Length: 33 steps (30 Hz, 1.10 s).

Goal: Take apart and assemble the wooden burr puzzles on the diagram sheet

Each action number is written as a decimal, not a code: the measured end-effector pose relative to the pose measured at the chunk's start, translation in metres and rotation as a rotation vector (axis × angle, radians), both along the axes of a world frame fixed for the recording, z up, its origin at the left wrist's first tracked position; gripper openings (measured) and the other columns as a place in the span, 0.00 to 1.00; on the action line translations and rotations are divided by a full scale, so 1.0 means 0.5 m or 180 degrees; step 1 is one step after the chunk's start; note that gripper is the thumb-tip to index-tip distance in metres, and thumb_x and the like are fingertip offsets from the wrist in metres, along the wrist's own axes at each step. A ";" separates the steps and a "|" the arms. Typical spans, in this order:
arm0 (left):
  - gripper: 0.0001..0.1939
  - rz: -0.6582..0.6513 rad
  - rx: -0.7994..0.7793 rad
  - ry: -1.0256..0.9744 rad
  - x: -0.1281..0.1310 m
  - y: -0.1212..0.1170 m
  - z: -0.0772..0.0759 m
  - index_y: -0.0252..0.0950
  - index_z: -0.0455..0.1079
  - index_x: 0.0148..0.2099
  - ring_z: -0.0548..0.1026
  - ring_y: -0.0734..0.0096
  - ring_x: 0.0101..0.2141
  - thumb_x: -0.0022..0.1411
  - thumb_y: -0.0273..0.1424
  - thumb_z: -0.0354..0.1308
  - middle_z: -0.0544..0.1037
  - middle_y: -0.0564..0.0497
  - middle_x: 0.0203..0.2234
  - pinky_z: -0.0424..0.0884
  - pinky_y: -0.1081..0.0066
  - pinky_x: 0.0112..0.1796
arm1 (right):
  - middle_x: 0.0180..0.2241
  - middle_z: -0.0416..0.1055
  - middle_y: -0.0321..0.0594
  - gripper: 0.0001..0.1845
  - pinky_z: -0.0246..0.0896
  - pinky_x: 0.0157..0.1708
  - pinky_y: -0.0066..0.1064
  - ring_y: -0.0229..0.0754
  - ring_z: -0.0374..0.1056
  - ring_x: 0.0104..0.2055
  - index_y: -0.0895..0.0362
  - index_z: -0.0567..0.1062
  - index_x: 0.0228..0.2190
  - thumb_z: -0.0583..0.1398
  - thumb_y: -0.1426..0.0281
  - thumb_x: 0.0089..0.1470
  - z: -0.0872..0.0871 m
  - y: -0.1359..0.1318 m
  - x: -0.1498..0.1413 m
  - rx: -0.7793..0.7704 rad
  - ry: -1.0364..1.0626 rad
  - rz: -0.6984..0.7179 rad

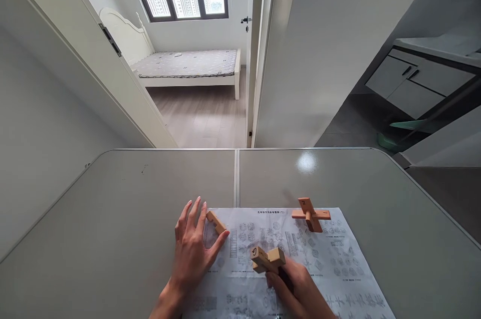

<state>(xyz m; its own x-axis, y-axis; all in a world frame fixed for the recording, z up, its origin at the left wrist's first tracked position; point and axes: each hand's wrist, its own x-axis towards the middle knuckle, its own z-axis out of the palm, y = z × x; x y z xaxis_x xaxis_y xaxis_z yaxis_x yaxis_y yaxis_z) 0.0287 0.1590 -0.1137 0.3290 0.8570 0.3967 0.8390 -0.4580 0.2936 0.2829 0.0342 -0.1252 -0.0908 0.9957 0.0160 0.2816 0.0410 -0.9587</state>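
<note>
My left hand (192, 246) rests on the left side of a printed sheet (240, 271), fingers spread. A notched wooden puzzle piece (216, 222) lies on the paper between its thumb and index fingertip, close to both; whether they press on it I cannot tell. My right hand (296, 284) is closed around a cluster of joined wooden puzzle pieces (267, 260), held over the sheet's middle. One bar in the cluster carries a dark mark on its end. The lower part of this cluster is hidden by my fingers.
A reddish wooden cross-shaped assembly (310, 215), marked with a 2, stands at the sheet's upper right. The grey table (150, 194) has a centre seam (236, 179) and rounded far corners. Beyond it are a doorway, a bed (188, 64) and a cabinet (421, 78).
</note>
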 end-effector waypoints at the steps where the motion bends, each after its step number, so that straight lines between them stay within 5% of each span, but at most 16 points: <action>1: 0.37 -0.0046 -0.0062 -0.0140 0.003 -0.004 0.009 0.40 0.60 0.72 0.59 0.36 0.70 0.69 0.48 0.64 0.66 0.37 0.70 0.60 0.41 0.65 | 0.28 0.72 0.40 0.27 0.62 0.32 0.32 0.43 0.66 0.30 0.55 0.73 0.32 0.51 0.48 0.72 0.005 0.000 -0.001 -0.0138 0.0094 0.0042; 5: 0.29 -0.0916 -0.1144 -0.1184 0.011 -0.026 0.064 0.49 0.60 0.72 0.69 0.49 0.66 0.74 0.46 0.58 0.70 0.44 0.68 0.67 0.51 0.63 | 0.24 0.64 0.33 0.29 0.56 0.28 0.29 0.36 0.59 0.24 0.56 0.70 0.33 0.52 0.44 0.70 0.042 0.007 -0.007 -0.0948 0.1072 0.0468; 10: 0.51 -0.2106 -0.2768 -0.2359 0.027 -0.048 0.112 0.48 0.60 0.74 0.71 0.39 0.64 0.56 0.65 0.65 0.74 0.40 0.65 0.63 0.45 0.65 | 0.24 0.65 0.33 0.33 0.56 0.28 0.28 0.34 0.59 0.23 0.60 0.73 0.40 0.57 0.40 0.65 0.082 0.028 -0.027 -0.1325 0.2143 0.1267; 16: 0.47 -0.2606 -0.3812 -0.3539 0.040 -0.071 0.115 0.45 0.71 0.68 0.76 0.39 0.60 0.49 0.50 0.79 0.79 0.39 0.60 0.70 0.49 0.60 | 0.29 0.66 0.36 0.31 0.60 0.33 0.28 0.36 0.63 0.28 0.60 0.77 0.40 0.62 0.42 0.63 0.081 0.042 -0.062 -0.1389 0.2461 0.1739; 22: 0.43 -0.2309 -0.3464 -0.3647 0.006 -0.097 0.104 0.45 0.74 0.65 0.82 0.49 0.52 0.47 0.38 0.82 0.82 0.43 0.55 0.76 0.61 0.54 | 0.25 0.64 0.34 0.34 0.58 0.29 0.27 0.34 0.59 0.24 0.58 0.73 0.35 0.58 0.38 0.63 0.117 0.049 -0.098 -0.1116 0.2051 0.1876; 33: 0.37 -0.2114 -0.2511 -0.2871 -0.029 -0.115 0.141 0.44 0.76 0.61 0.83 0.52 0.50 0.48 0.37 0.78 0.84 0.48 0.50 0.76 0.64 0.55 | 0.24 0.60 0.33 0.34 0.49 0.22 0.25 0.33 0.55 0.22 0.56 0.69 0.33 0.57 0.36 0.62 0.148 0.025 -0.136 -0.0891 0.1887 0.1681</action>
